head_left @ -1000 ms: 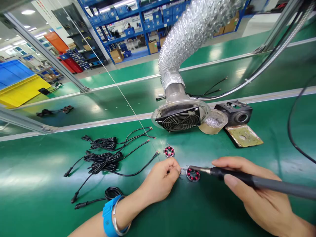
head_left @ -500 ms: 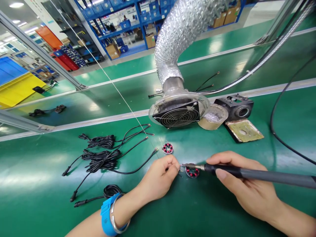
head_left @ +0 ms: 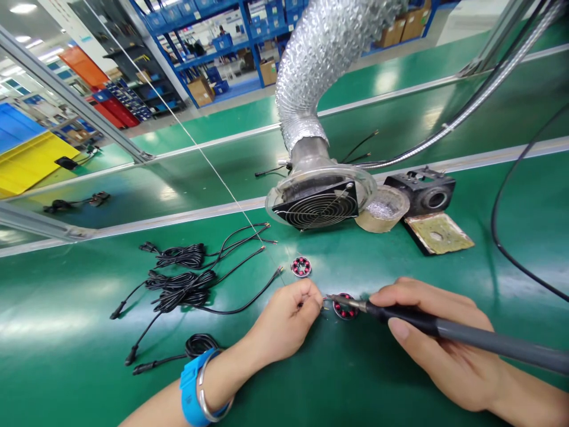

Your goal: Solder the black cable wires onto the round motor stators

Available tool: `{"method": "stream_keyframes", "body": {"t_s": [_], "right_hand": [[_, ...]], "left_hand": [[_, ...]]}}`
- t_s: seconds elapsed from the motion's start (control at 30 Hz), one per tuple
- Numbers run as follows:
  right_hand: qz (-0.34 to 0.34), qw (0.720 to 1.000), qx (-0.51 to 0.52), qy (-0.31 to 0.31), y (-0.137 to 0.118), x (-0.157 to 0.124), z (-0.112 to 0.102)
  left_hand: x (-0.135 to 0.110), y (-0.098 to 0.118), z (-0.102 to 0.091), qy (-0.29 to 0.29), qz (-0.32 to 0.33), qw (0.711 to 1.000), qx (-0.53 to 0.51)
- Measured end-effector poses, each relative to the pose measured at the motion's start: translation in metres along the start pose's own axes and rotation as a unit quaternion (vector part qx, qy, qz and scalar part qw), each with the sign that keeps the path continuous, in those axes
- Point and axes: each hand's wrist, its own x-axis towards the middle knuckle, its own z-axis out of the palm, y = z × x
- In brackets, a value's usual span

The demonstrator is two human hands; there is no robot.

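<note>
My left hand [head_left: 291, 317] is closed in a pinch, with thin wire ends [head_left: 326, 301] showing at its fingertips. What else lies inside the fingers is hidden. My right hand [head_left: 444, 344] grips a soldering iron [head_left: 409, 317] by its black and grey handle. The iron's tip points left and meets the wire ends by my left fingertips. Under the tip lies a small ring with red coils [head_left: 345, 307]. A second coil ring [head_left: 301, 267] rests just beyond my left hand. A thin pale line [head_left: 208, 163] slants down from above towards my left hand.
Bundled black cables [head_left: 182, 287] lie at left, and another coiled cable [head_left: 200, 345] is by my left wrist. A fume extractor hood [head_left: 320, 201] hangs beyond my hands. Behind right are a round tub [head_left: 383, 209], an iron stand [head_left: 422, 190] and a yellow sponge [head_left: 440, 233].
The soldering iron's handle end has tilted lower, and my right hand has shifted slightly down with it. My left hand stays in its pinch. The view has drifted a little.
</note>
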Motion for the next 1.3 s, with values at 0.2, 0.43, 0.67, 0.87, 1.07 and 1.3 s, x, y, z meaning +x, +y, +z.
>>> {"method": "stream_keyframes", "body": {"t_s": [0.2, 0.43, 0.67, 0.87, 1.07, 1.3], "right_hand": [[0.012, 0.999, 0.014, 0.033, -0.003, 0.001, 0.000], [-0.020, 1.000, 0.015, 0.012, 0.002, 0.001, -0.003], [-0.032, 0.999, -0.002, 0.032, 0.008, 0.007, 0.024], [-0.106, 0.994, -0.026, -0.015, 0.020, 0.016, 0.048], [-0.127, 0.990, -0.058, 0.014, 0.017, 0.016, 0.045], [-0.151, 0.984, -0.096, 0.004, 0.018, 0.008, 0.048]], "left_hand": [[-0.002, 0.000, 0.000, -0.003, -0.004, 1.000, -0.006], [-0.001, -0.001, -0.001, -0.004, -0.005, 1.000, -0.005], [0.000, -0.001, -0.002, -0.030, 0.009, 0.999, -0.009], [-0.004, 0.001, -0.006, -0.074, 0.026, 0.997, 0.024], [-0.008, 0.012, -0.010, -0.062, 0.026, 0.992, 0.108], [-0.005, 0.001, -0.006, -0.072, -0.012, 0.997, -0.019]]}}
